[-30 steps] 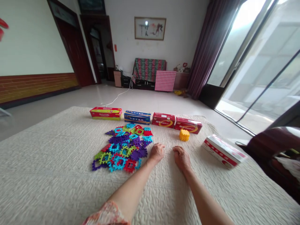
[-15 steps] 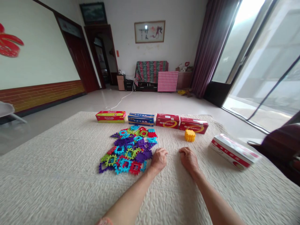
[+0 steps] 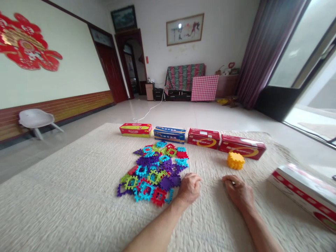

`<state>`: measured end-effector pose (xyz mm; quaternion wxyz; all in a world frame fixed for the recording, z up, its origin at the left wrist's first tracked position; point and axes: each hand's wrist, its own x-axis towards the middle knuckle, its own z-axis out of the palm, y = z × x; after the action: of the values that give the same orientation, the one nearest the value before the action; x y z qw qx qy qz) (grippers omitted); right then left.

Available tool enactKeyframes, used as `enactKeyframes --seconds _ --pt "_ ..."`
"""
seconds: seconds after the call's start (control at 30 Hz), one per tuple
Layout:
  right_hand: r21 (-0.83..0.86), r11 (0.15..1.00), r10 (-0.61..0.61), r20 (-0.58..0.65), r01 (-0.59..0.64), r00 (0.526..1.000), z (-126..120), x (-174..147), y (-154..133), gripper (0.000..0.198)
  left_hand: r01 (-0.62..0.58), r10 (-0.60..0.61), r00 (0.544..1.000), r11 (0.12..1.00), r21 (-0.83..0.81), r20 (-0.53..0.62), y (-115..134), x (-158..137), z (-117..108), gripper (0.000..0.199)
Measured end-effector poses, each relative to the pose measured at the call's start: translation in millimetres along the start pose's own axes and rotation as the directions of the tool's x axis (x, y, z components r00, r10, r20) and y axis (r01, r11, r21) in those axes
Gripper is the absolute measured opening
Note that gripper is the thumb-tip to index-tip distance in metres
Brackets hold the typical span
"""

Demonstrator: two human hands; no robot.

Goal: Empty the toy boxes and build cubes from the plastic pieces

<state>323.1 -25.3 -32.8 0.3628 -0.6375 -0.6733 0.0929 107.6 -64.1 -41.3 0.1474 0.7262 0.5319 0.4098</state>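
Note:
My left hand [image 3: 189, 188] rests on the quilted cover in a loose fist, at the right edge of a pile of interlocking plastic tiles [image 3: 153, 171] in purple, red, green and light blue. Curled on the cover to the right is my right hand [image 3: 239, 191], and nothing shows in its fingers. Just beyond it stands a small stack of yellow tiles [image 3: 235, 161]. Neither hand touches the stack.
Behind the pile, a red-and-green box [image 3: 135, 130], a blue box [image 3: 169, 135] and two red boxes [image 3: 203, 138] form a row. A white-and-red box [image 3: 307, 196] lies at the right. Everything rests on the cream quilted cover [image 3: 78, 182].
The view has turned left, so things appear farther right and the white chair shows more fully. Both hands stay closed on the cover; pile and boxes keep their arrangement.

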Motion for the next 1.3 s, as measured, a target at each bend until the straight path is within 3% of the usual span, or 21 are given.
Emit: enactKeyframes --seconds 0.17,0.3,0.4,0.47,0.57,0.67,0.83,0.97,1.17,1.3 --pt "0.047 0.999 -0.022 -0.024 0.024 0.999 0 2 0 0.027 -0.029 0.029 1.000 0.999 -0.031 -0.002 9 1 -8 0.035" --pt "0.053 0.998 -0.037 -0.016 0.038 0.999 1 2 0 0.027 0.037 -0.022 0.988 0.995 0.095 -0.155 6 36 -41 0.036" --pt "0.045 0.998 -0.050 -0.015 0.051 0.999 1 1 -1 0.028 0.147 -0.085 0.973 0.944 0.294 -0.213 -15 74 -68 0.036" --pt "0.048 0.997 -0.060 -0.024 0.061 0.998 1 1 -3 0.028 0.239 -0.183 0.968 0.886 0.397 -0.174 -34 94 -77 0.039" --pt "0.057 0.995 -0.079 -0.048 0.082 0.996 2 0 -5 0.028 0.363 -0.349 0.929 0.800 0.478 -0.122 -58 107 -75 0.044" --pt "0.040 0.993 -0.109 -0.058 0.112 0.992 4 0 -5 0.028 0.400 -0.389 0.912 0.778 0.485 -0.128 -71 108 -69 0.042" --pt "0.041 0.976 -0.214 -0.036 0.215 0.976 6 -1 -4 0.027 0.389 -0.356 0.921 0.792 0.470 -0.160 -77 99 -72 0.038" --pt "0.056 0.951 -0.305 0.007 0.304 0.952 10 -2 -11 0.027 0.305 -0.243 0.951 0.843 0.443 -0.191 -73 90 -72 0.039" --pt "0.060 0.909 -0.416 0.084 0.412 0.906 25 -11 -35 0.031 0.118 -0.120 0.993 0.909 0.401 -0.020 -41 82 -52 0.026" --pt "0.033 0.900 -0.436 0.106 0.435 0.894 30 -15 -40 0.034 0.073 -0.095 0.994 0.956 0.283 0.062 -24 77 -41 0.036"
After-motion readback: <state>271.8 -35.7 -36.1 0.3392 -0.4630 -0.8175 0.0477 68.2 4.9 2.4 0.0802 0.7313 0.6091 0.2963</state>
